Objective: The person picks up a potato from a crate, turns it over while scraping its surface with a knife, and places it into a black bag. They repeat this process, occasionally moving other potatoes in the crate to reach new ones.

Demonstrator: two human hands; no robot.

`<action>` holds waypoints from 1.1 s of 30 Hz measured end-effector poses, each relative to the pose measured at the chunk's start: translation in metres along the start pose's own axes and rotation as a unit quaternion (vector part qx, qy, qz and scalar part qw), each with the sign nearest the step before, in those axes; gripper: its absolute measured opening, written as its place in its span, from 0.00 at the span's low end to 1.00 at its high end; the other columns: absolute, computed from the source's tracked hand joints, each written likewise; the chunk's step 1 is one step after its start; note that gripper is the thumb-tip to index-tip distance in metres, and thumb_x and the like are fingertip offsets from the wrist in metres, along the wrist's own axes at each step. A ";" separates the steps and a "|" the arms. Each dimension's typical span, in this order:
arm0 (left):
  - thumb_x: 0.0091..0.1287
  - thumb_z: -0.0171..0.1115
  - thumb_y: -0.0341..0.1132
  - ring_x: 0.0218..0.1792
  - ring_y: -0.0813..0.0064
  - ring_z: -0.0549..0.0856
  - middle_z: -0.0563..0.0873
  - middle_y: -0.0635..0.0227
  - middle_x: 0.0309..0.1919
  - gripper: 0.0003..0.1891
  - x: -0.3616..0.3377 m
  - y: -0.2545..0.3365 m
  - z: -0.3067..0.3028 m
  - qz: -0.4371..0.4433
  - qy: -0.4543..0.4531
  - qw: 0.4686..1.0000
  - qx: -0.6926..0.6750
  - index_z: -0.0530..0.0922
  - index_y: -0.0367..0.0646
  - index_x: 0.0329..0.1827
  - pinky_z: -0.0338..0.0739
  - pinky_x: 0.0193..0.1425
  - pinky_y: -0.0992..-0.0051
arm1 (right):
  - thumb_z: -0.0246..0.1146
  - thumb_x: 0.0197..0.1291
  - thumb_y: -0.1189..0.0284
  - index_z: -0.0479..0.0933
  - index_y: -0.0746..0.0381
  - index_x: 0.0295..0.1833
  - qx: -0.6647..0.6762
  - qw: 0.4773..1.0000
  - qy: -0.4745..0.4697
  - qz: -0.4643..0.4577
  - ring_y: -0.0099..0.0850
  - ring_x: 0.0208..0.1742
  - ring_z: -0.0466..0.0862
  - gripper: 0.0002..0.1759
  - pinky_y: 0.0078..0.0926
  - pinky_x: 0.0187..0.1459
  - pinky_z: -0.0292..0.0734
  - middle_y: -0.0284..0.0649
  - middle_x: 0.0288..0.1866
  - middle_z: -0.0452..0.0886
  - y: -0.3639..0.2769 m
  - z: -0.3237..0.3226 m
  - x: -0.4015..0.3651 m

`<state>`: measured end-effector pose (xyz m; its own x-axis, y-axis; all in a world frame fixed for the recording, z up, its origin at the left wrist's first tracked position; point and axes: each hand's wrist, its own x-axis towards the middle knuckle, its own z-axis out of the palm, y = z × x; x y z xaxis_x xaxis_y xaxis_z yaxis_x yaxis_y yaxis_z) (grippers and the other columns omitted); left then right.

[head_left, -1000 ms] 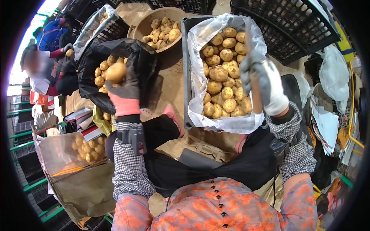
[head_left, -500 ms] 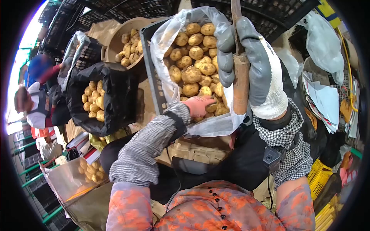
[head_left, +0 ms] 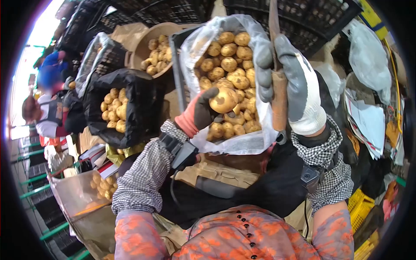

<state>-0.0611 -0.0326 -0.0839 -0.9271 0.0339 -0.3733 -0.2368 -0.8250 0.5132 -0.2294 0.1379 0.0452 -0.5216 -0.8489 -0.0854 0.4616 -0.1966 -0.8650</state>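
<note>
My left hand, in a pink and dark glove, grips a potato and holds it up over the crate, its palm side turned up. In my right hand, gloved in grey and white, is a knife with a worn wooden handle; its narrow blade points away from me. Below both hands stands a crate lined with clear plastic and filled with potatoes. My right fingers hang near the liner's right edge.
A black-lined crate of potatoes and a round tub stand to the left. Black crates line the back. Papers and a plastic bag lie right. Two people are at far left.
My left hand has come up from among the potatoes, turned over, and now holds one potato. My right hand still has the knife. The view has shifted slightly.
</note>
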 end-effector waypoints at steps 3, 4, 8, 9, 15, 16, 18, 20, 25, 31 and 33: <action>0.70 0.48 0.50 0.39 0.57 0.86 0.80 0.48 0.53 0.30 -0.046 0.022 0.049 0.101 0.140 0.984 0.053 0.66 0.35 0.66 0.82 0.29 0.75 | 0.53 0.67 0.59 0.73 0.64 0.39 -0.045 0.998 -0.038 0.034 0.22 0.22 0.75 0.17 0.18 0.24 0.73 0.34 0.25 0.75 0.004 0.013 -0.001; 0.70 0.48 0.51 0.37 0.57 0.86 0.80 0.48 0.52 0.30 -0.057 0.026 0.055 0.134 0.142 0.977 0.084 0.65 0.36 0.67 0.82 0.28 0.74 | 0.53 0.67 0.60 0.72 0.64 0.38 -0.032 0.996 -0.064 0.057 0.22 0.23 0.75 0.16 0.17 0.24 0.73 0.33 0.24 0.74 0.012 0.017 -0.001; 0.67 0.55 0.52 0.39 0.62 0.84 0.79 0.53 0.51 0.35 -0.079 0.025 0.079 0.244 0.067 0.967 0.040 0.58 0.43 0.72 0.73 0.27 0.79 | 0.58 0.66 0.57 0.74 0.63 0.39 -0.134 0.980 -0.111 0.099 0.17 0.25 0.75 0.18 0.14 0.23 0.69 0.32 0.27 0.76 0.037 0.038 -0.015; 0.64 0.58 0.50 0.39 0.65 0.83 0.78 0.55 0.51 0.37 -0.081 0.022 0.083 0.263 0.096 0.956 0.086 0.56 0.45 0.73 0.73 0.29 0.79 | 0.58 0.66 0.56 0.74 0.64 0.42 -0.211 0.958 -0.137 0.140 0.16 0.26 0.75 0.19 0.14 0.23 0.68 0.32 0.29 0.76 0.040 0.035 -0.012; 0.55 0.66 0.32 0.49 0.76 0.75 0.70 0.65 0.58 0.42 -0.077 0.023 0.094 0.262 0.122 0.931 0.222 0.53 0.47 0.73 0.71 0.49 0.77 | 0.57 0.67 0.54 0.73 0.63 0.39 -0.196 0.967 -0.068 0.146 0.15 0.22 0.71 0.20 0.14 0.24 0.67 0.30 0.24 0.74 0.050 0.044 -0.014; 0.56 0.65 0.27 0.60 0.75 0.71 0.66 0.67 0.62 0.40 -0.074 0.018 0.092 0.274 0.120 0.925 0.236 0.55 0.47 0.72 0.69 0.61 0.75 | 0.57 0.67 0.54 0.73 0.63 0.39 -0.197 0.967 -0.066 0.148 0.15 0.22 0.71 0.20 0.14 0.24 0.67 0.30 0.24 0.74 0.051 0.044 -0.013; 0.56 0.63 0.25 0.59 0.76 0.71 0.66 0.66 0.61 0.40 -0.074 0.014 0.093 0.266 0.131 0.929 0.223 0.54 0.47 0.72 0.71 0.60 0.75 | 0.58 0.67 0.55 0.74 0.63 0.39 -0.225 0.962 -0.085 0.129 0.15 0.21 0.71 0.20 0.14 0.24 0.67 0.30 0.24 0.74 0.054 0.045 -0.010; 0.57 0.62 0.24 0.57 0.77 0.71 0.66 0.67 0.60 0.40 -0.076 0.014 0.096 0.264 0.150 0.934 0.186 0.53 0.48 0.72 0.72 0.58 0.75 | 0.58 0.67 0.55 0.74 0.63 0.39 -0.186 0.970 -0.073 0.138 0.15 0.22 0.71 0.20 0.14 0.23 0.67 0.30 0.24 0.74 0.058 0.049 -0.009; 0.57 0.61 0.23 0.53 0.79 0.73 0.69 0.68 0.57 0.40 -0.082 0.016 0.092 0.277 0.171 0.924 0.201 0.53 0.49 0.73 0.72 0.52 0.78 | 0.57 0.68 0.58 0.74 0.66 0.36 -0.259 0.957 -0.124 0.049 0.21 0.24 0.74 0.20 0.24 0.26 0.68 0.32 0.24 0.73 0.062 0.049 -0.003; 0.55 0.62 0.22 0.48 0.83 0.74 0.71 0.68 0.54 0.41 -0.092 0.019 0.088 0.210 0.174 0.937 0.216 0.54 0.51 0.72 0.72 0.45 0.83 | 0.56 0.69 0.58 0.74 0.66 0.37 -0.252 0.951 -0.139 0.114 0.19 0.24 0.75 0.20 0.24 0.24 0.66 0.31 0.23 0.74 0.068 0.054 -0.010; 0.54 0.63 0.22 0.51 0.80 0.74 0.71 0.67 0.54 0.40 -0.090 0.014 0.091 0.250 0.196 0.917 0.243 0.55 0.48 0.71 0.73 0.49 0.81 | 0.57 0.68 0.57 0.73 0.64 0.44 -0.092 0.984 -0.070 0.136 0.19 0.24 0.75 0.19 0.16 0.24 0.68 0.31 0.29 0.77 0.079 0.052 -0.010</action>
<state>-0.0076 0.0039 0.0268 -0.8018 -0.5640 -0.1974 0.0001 -0.3305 0.9438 -0.1504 0.1048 0.0029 -0.2859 -0.9199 -0.2684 0.4254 0.1291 -0.8957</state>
